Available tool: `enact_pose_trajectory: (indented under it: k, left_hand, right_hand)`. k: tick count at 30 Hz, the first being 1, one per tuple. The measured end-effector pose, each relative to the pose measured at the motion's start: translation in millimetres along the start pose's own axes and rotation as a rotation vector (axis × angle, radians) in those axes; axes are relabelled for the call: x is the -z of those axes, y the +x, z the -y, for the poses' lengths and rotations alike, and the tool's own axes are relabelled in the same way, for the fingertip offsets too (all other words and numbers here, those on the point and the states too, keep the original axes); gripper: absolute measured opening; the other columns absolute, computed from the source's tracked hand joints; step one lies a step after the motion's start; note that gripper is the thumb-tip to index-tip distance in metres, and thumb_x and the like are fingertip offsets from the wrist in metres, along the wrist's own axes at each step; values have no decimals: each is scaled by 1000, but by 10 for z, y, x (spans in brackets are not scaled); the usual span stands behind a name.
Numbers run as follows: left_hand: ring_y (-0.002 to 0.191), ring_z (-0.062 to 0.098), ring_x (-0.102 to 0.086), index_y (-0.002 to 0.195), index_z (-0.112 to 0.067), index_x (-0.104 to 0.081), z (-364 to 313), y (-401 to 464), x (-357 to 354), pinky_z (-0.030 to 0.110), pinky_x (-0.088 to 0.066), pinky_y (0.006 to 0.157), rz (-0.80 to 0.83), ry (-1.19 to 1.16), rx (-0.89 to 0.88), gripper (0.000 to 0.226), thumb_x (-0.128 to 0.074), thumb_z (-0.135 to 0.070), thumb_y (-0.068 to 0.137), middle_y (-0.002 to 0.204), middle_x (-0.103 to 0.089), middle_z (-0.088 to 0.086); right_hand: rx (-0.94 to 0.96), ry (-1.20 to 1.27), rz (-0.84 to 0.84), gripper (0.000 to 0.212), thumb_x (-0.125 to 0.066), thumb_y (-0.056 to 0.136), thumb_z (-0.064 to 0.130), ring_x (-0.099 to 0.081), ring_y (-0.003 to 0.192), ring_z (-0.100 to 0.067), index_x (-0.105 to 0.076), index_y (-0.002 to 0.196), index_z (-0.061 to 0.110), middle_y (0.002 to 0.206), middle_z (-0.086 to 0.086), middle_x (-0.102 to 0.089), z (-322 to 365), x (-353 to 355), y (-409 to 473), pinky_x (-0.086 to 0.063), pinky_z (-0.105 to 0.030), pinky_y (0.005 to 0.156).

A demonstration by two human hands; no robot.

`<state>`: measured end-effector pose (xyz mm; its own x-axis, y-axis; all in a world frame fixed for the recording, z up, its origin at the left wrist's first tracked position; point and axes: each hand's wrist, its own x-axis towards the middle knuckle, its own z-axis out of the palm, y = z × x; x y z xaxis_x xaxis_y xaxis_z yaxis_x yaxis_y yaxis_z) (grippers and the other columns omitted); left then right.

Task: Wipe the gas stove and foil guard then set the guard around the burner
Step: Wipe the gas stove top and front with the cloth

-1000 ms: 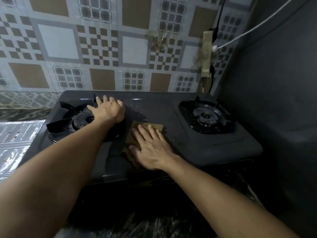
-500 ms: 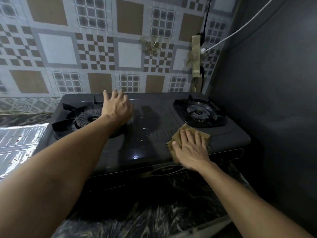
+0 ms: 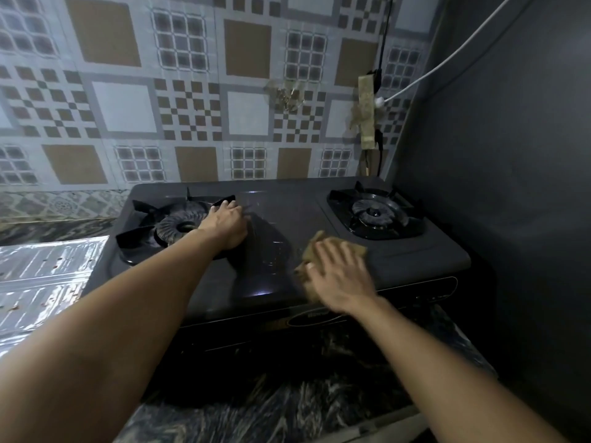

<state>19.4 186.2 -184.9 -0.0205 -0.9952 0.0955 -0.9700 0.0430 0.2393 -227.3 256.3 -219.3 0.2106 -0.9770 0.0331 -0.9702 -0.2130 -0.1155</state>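
A dark grey two-burner gas stove [image 3: 281,238] sits on a dark marbled surface [image 3: 287,407] against a wall of brown, white and grey patterned tiles [image 3: 192,100]. The right hand [image 3: 343,278] lies palm down with its fingers straight and spread, pressing a tan folded cloth [image 3: 323,247] flat onto the stove top, near the front edge and just left of the right black burner grate [image 3: 375,214]; the cloth shows beyond the fingertips and beside the thumb. The left hand [image 3: 227,223] rests on the right rim of the left black burner grate [image 3: 172,222], its fingers bent down over the edge there; whether this grip closes on the grate or only leans on it I cannot tell. The crinkled silver foil guard [image 3: 44,282] lies flat on the surface to the left of the stove, well apart from both hands. A white cable [image 3: 447,55] runs along the dark grey side wall [image 3: 511,155] to a plug at the corner.
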Motion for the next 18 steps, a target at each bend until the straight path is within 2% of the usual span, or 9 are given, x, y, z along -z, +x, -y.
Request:
enact_pose_trajectory:
  k: [3,5,8,11,13,16,18]
  left_hand:
    - [131,35,-40,129,-2,-55,19,-113,49,48,-31,110,-21,-20,24,46,-39,-35,101,136,-49,20]
    - [124,37,-49,123,-1,-60,66,-182,104,42,-39,103,-21,-57,68,46,-45,-38,99,132,-55,22]
    - [109,37,-58,106,-6,-70,136,-213,121,39,-45,89,-24,-60,100,46,-49,-46,96,117,-64,21]
    - [108,39,-58,106,-6,-70,122,-236,132,39,-45,87,-6,-47,141,46,-47,-45,96,117,-63,22]
    - [108,39,-59,109,-6,-67,103,-241,147,40,-46,86,21,-61,179,47,-46,-46,96,118,-63,22]
    - [109,38,-60,116,-8,-63,62,-227,198,42,-46,89,46,-54,234,51,-48,-51,93,120,-62,21]
    - [112,38,-58,120,-8,-60,9,-230,222,45,-45,97,40,-48,269,51,-48,-50,94,124,-60,20]
  right_hand:
    - [-166,13,145,66,-16,97,57,6,149,-30,-2,155,28,163,4,6,-109,111,177,1,-47,119]
    - [-165,-5,145,68,-15,96,57,7,148,-33,0,155,27,163,2,7,39,87,196,2,-50,118]
    - [26,-3,99,65,-18,98,54,5,149,-30,-4,155,26,163,4,3,468,16,134,2,-49,119]
    - [306,-34,41,60,-24,99,51,-4,148,-31,-17,153,24,162,1,-9,994,-61,56,-4,-49,118]
    - [362,0,37,59,-26,99,49,-5,148,-30,-19,152,25,162,2,-12,1119,-85,25,-4,-49,118]
    - [321,55,25,57,-24,100,48,-4,149,-25,-18,153,26,162,4,-11,882,-77,59,-3,-45,119]
    - [188,43,20,59,-21,99,49,-4,149,-24,-16,153,27,162,5,-8,562,-48,113,-4,-46,120]
